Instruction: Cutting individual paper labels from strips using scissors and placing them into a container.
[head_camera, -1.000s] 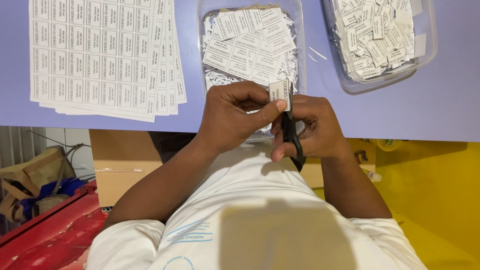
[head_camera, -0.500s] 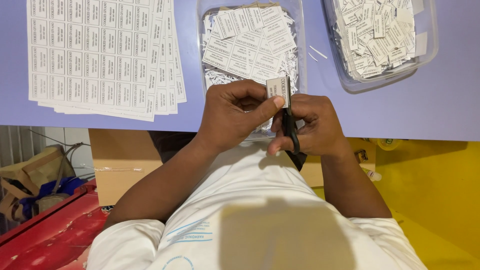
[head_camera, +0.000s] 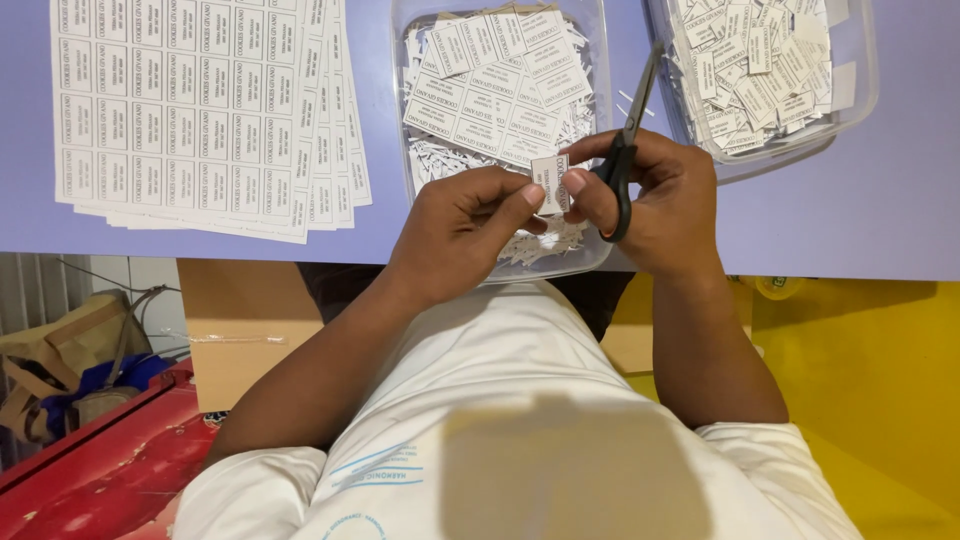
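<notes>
My left hand (head_camera: 470, 225) pinches a small white printed label (head_camera: 550, 180) between thumb and fingers, over the near edge of a clear plastic tub (head_camera: 600, 255). My right hand (head_camera: 655, 195) grips black-handled scissors (head_camera: 625, 140), blades pointing up and away; its fingertips also touch the label. The tub below holds strips of uncut labels and thin paper trimmings.
A stack of uncut printed label sheets (head_camera: 200, 110) lies at the left on the lilac table (head_camera: 880, 220). A second clear tub (head_camera: 860, 90) at the upper right holds several cut labels. Below the table are a cardboard box (head_camera: 240, 330), a red surface (head_camera: 110, 470) and a yellow one (head_camera: 860, 400).
The scissors have swung from pointing down toward my body to pointing up over the tubs. Both hands moved slightly forward, still holding the label.
</notes>
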